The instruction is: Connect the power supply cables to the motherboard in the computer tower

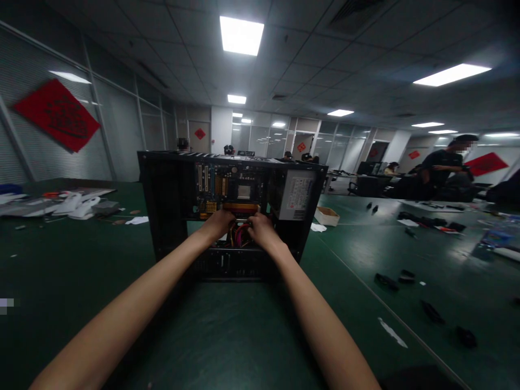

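A black computer case (147,200) stands open on the green table (227,325), with a motherboard (258,184) and a silver power supply (298,195) inside. Both hands reach into it. My left hand (220,223) is closed near the motherboard's lower edge, and my right hand (262,227) is closed just across from it. Between them, red, yellow and black cables (240,235) hang below an orange-brown strip (241,207). Whatever the fingers grip is too small and dark to make out.
Papers and white plastic bags (77,206) lie at the left. A small open box (327,215) sits right of the case. Several black items (431,311) are scattered at the right. A person (447,168) stands beyond the table.
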Demonstrator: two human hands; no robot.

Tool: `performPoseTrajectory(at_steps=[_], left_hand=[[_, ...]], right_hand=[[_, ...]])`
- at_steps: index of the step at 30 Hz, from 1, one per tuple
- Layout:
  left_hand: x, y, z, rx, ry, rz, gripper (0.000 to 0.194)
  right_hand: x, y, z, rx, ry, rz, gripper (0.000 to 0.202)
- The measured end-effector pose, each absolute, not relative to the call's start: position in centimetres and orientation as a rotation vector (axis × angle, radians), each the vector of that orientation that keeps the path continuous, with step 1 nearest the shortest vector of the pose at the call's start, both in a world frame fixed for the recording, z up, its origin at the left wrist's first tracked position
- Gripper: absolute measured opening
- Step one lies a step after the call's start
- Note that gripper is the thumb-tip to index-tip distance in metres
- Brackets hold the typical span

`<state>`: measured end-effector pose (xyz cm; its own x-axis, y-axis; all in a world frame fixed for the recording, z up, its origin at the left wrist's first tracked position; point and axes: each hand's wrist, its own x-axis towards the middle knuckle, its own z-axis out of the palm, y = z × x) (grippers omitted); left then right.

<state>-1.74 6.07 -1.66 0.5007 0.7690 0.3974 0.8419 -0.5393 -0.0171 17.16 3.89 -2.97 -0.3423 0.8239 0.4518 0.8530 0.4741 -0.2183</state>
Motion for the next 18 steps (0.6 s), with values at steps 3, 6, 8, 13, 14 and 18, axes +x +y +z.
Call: performPoseTrajectory(at_steps=[3, 6, 8, 13, 14, 18], left_hand=[[-1.94, 6.34, -1.77, -2.525, -1.401, -0.544, 0.022], [-2.13, 6.64, -2.01, -2.497, -1.432, -0.575, 0.021], [-2.2, 6.74, -2.16, -2.482, -1.451, -0.584, 0.02], [-2.17, 6.35, -2.0, -2.48, -1.48, -0.582, 0.018], [-2.11, 6.21, -1.89, -2.483, -1.48, -0.58, 0.018], [-1.79, 5.83, -1.5, -2.496, -1.47, -0.564, 0.018]], right_hand=[[17.21, 3.87, -3.04, -1.384, -2.218, -0.084, 0.023], [17.24, 3.88, -3.08, -1.377, -2.215, -0.08, 0.024], [17.23, 3.92, -3.08, -1.39, -2.221, -0.079, 0.024], [17.18, 4.06, -3.05, -1.404, -2.224, -0.089, 0.022], [17.18, 4.09, -3.05, -1.406, -2.224, -0.09, 0.022], [17.16, 4.21, -3.16, -1.404, -2.22, -0.083, 0.022]])
